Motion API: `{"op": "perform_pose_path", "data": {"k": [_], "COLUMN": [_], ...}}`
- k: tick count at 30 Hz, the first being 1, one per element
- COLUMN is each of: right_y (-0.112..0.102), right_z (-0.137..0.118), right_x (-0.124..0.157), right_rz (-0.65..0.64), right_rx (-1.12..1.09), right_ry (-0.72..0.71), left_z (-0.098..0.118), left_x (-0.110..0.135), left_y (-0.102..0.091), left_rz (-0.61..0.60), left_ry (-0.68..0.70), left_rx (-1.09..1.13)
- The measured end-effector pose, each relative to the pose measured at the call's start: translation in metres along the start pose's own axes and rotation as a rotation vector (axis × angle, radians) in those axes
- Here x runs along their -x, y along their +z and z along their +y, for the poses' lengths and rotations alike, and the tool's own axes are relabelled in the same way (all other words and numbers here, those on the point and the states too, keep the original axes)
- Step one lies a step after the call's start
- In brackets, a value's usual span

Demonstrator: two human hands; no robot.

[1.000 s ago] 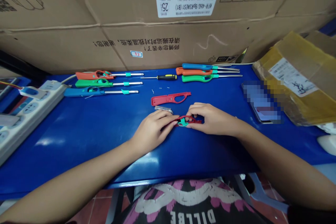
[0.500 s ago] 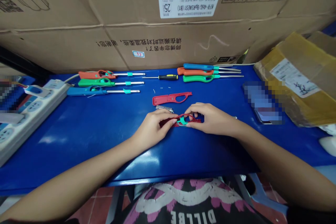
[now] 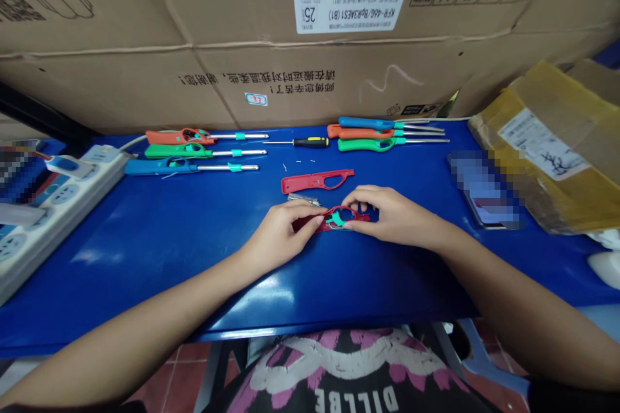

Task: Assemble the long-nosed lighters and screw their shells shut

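Between my hands is a red lighter casing half (image 3: 317,224) with a green trigger (image 3: 335,219) and a thin wire in it. My left hand (image 3: 285,227) pinches its left end between thumb and fingers. At the right end my right hand (image 3: 387,216) grips the casing, its thumb close to the trigger. Just beyond them lies the other red casing half (image 3: 317,181), open side up. A small silvery metal part (image 3: 303,199) rests between that half and my left hand. Parts of the held casing are hidden by my fingers.
Orange, green and blue long-nosed lighters (image 3: 181,151) lie at the left, more lighters (image 3: 372,132) at the back right. A screwdriver (image 3: 310,142) is between them. A power strip (image 3: 62,200) borders the left, a phone (image 3: 484,190) and parcel (image 3: 547,142) the right. A cardboard box (image 3: 232,87) stands behind.
The green trigger has shifted slightly in the casing, and my right hand's fingers have moved a little. Both hands keep their grip. The other things lie as before.
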State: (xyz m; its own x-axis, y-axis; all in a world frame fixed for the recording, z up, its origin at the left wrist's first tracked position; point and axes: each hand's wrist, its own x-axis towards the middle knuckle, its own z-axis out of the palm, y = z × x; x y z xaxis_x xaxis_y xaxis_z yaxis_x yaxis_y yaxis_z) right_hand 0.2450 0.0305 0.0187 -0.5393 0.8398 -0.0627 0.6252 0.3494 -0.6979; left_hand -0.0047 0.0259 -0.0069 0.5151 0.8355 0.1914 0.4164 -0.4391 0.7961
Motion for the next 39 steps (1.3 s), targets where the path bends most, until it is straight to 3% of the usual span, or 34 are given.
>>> {"op": "perform_pose_path", "data": {"k": [12, 22, 39], "right_y": [-0.042, -0.042, -0.035], "right_z": [0.021, 0.015, 0.011], "right_x": [0.017, 0.013, 0.013], "right_rz": [-0.161, -0.16, -0.118], "right_rx": [0.183, 0.157, 0.173], "right_ry": [0.031, 0.075, -0.055], "left_z": [-0.005, -0.007, -0.005], "left_x": [0.002, 0.002, 0.0], "left_y": [-0.006, -0.008, -0.012], "left_rz": [-0.021, -0.044, -0.076], "left_ry": [0.212, 0.22, 0.236], "left_rx": [-0.216, -0.224, -0.269]}}
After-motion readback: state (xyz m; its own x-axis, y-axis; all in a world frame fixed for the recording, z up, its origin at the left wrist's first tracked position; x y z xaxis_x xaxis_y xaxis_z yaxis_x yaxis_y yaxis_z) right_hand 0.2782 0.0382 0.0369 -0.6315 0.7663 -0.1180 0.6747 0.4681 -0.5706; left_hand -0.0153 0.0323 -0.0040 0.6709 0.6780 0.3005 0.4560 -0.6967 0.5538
